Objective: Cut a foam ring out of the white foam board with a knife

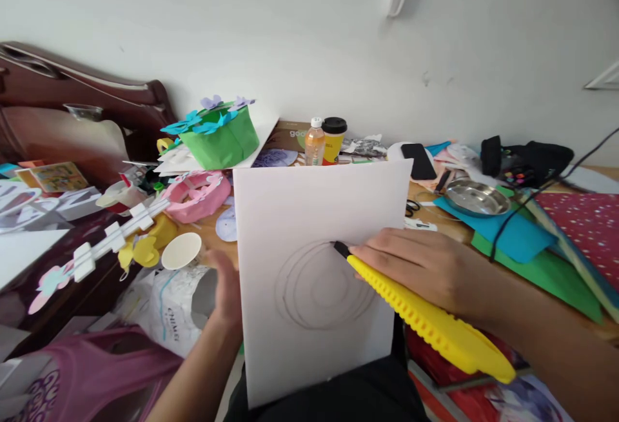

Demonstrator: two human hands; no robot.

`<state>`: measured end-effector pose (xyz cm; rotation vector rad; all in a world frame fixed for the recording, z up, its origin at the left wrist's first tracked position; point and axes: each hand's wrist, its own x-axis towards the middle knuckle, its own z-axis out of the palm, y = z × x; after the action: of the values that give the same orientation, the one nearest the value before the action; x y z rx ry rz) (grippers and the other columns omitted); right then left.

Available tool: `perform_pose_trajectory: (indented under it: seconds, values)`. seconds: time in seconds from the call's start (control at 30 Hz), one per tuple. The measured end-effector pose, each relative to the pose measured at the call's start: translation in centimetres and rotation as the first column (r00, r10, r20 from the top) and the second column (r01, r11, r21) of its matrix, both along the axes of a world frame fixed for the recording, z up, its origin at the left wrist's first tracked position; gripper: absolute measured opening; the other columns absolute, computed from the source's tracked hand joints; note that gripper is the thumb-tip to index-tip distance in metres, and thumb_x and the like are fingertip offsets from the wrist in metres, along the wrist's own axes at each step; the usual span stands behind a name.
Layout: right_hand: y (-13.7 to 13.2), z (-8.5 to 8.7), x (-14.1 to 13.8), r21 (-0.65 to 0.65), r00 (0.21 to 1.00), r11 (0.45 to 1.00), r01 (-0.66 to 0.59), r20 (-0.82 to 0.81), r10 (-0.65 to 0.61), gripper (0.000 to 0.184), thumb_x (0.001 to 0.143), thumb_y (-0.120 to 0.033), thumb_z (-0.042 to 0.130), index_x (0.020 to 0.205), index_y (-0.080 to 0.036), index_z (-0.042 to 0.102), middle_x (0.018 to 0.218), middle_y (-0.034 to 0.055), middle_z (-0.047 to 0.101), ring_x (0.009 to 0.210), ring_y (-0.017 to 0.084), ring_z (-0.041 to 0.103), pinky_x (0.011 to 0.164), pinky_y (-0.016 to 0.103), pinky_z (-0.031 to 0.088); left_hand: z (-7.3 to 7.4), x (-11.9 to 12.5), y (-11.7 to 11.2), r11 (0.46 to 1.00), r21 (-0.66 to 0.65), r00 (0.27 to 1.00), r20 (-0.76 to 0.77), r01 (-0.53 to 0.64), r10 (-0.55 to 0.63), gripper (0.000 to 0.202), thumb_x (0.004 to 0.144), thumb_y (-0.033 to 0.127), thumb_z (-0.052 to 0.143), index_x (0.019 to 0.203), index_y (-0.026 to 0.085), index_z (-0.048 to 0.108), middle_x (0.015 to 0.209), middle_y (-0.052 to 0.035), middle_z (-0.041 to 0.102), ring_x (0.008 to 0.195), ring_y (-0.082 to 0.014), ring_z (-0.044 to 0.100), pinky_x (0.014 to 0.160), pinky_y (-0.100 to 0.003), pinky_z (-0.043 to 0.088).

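A: How many hands are at work, and on what?

B: Two. The right hand (425,261) is clamped round one yellow cutter (430,315), its black tip against the face of one white board (319,199). The left hand (227,290) is at the board's left edge with the thumb raised; its fingers are hidden, so I can't tell whether they grip.

A: And the board itself?

B: It's held up at the front of the desk (452,225), lower edge over a dark-clothed lap. At least three drawn rings (294,293) sit one inside another on it, and the tip meets the line near their top.

A: What's behind it?

B: One bottle (314,144) of orange-tinted liquid and one yellow cup (333,143) with a black lid, side by side.

A: Left of those?

B: One green basket (227,148) topped with two purple flowers (211,102) and some blue ones, one pink basket (206,206) below it, and one white paper cup (181,252) near the left hand.

A: The right?

B: One black phone (418,161), one metal bowl (476,197) and, just past the board's edge, one pair of scissors (412,208), partly covered.
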<state>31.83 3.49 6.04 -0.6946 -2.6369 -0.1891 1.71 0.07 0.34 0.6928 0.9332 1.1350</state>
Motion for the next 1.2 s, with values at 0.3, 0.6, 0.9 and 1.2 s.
perform_pose_trajectory:
  seconds: [0.3,0.6,0.9,1.2]
  values:
    - [-0.1,1.2,-0.1,0.069,0.995,0.993,-0.092,0.053,0.089,0.027,0.103,-0.011,0.042,0.118,-0.017,0.063,0.099,0.0072,0.073,0.097,0.020,0.069,0.081,0.033,0.056,0.0,-0.6,1.3,0.999,-0.040,0.967,-0.255,0.003,-0.013,0.056,0.067,0.045,0.089,0.112,0.017,0.073,0.101,-0.0130,0.079,0.077,-0.0281,0.076,0.058,-0.028,0.060]
    - [-0.5,1.3,0.4,0.137,0.994,0.985,-0.108,0.037,0.104,0.029,0.105,-0.010,0.041,0.119,-0.013,0.067,0.105,0.0043,0.078,0.097,0.017,0.072,0.090,0.032,0.058,0.3,0.3,0.9,0.989,-0.025,0.934,-0.336,-0.143,0.126,0.049,0.065,0.046,0.090,0.100,0.014,0.077,0.098,-0.0136,0.079,0.076,-0.0265,0.074,0.062,-0.029,0.061]
    - [-0.8,2.5,-0.6,0.134,0.997,0.988,-0.073,0.046,0.068,0.043,0.106,-0.011,0.030,0.107,-0.014,0.073,0.089,0.0040,0.079,0.081,0.017,0.073,0.071,0.032,0.060,-0.7,-0.8,1.1,0.999,-0.022,0.939,-0.342,-0.036,0.026,0.055,0.065,0.047,0.090,0.107,0.015,0.076,0.100,-0.0157,0.079,0.085,-0.0321,0.076,0.062,-0.029,0.062]
    - [-1.2,1.9,0.3,0.122,0.995,0.988,-0.100,0.007,0.099,0.032,0.105,-0.014,0.041,0.112,-0.016,0.072,0.098,0.0044,0.078,0.094,0.016,0.073,0.083,0.028,0.059,-1.3,-1.4,1.0,0.999,-0.020,0.941,-0.336,-0.031,0.023,0.053,0.064,0.047,0.090,0.102,0.013,0.077,0.098,-0.0165,0.079,0.082,-0.0316,0.076,0.062,-0.030,0.062]
